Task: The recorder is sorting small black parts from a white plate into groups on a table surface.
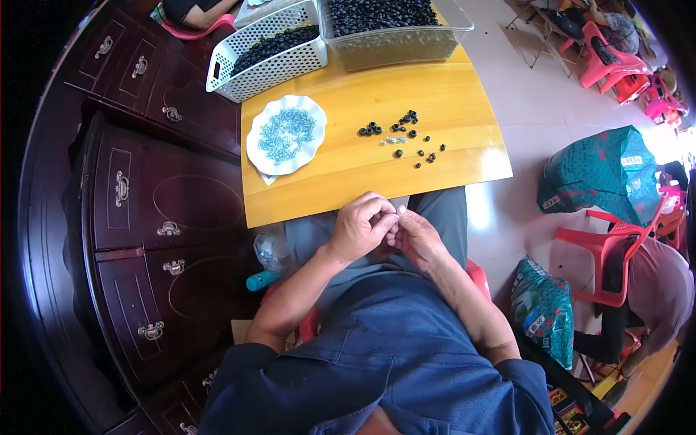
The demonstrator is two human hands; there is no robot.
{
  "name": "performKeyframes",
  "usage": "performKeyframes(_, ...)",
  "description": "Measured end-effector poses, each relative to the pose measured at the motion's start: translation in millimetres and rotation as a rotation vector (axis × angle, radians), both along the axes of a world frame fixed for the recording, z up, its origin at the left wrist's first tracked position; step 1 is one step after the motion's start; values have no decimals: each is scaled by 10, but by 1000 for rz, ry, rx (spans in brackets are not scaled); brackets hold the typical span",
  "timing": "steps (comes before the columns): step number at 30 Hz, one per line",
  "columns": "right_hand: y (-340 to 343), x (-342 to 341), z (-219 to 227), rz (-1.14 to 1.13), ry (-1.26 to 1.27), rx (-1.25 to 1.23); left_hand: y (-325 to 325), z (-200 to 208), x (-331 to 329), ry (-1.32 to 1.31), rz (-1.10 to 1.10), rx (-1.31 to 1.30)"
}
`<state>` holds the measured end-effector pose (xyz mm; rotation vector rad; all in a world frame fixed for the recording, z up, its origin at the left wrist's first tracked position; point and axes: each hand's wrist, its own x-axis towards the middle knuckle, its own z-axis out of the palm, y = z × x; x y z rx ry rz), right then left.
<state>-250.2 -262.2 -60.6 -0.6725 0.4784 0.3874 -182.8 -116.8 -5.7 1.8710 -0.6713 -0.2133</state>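
Note:
My left hand (pixel 362 226) and my right hand (pixel 417 235) meet above my lap, just off the near edge of the wooden table (pixel 326 196). Both have their fingertips pinched together. Whatever lies between them is too small to make out. Beyond them on the tabletop lie loose small black round parts (pixel 370 129) in several clusters, with a few tiny clear or silvery pieces (pixel 396 140) among them. To the left stands a white scalloped plate (pixel 254 141) holding many small clear bluish pieces.
At the table's far side stand a white perforated basket (pixel 272 80) and a clear plastic bin (pixel 399 51), both filled with black parts. Dark wooden cabinets (pixel 181 196) line the left. Teal bags (pixel 591 174) and red plastic chairs (pixel 609 268) are on the right, where a person bends down.

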Motion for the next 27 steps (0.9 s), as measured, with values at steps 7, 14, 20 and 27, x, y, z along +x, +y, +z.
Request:
performKeyframes(7, -219, 162, 85, 49, -460, -843, 106, -98, 52, -116, 23, 28)
performKeyframes(14, -462, 730, 467, 6, -671, -1772, 199, -140, 56, -40, 17, 15)
performKeyframes(20, -417, 1033, 541, 232, -648, -2096, 276, -148, 33, -6, 29, -1)
performKeyframes(27, -377, 1146, 438, 347, -678, -2138, 363, -178, 48, -20, 54, 8)
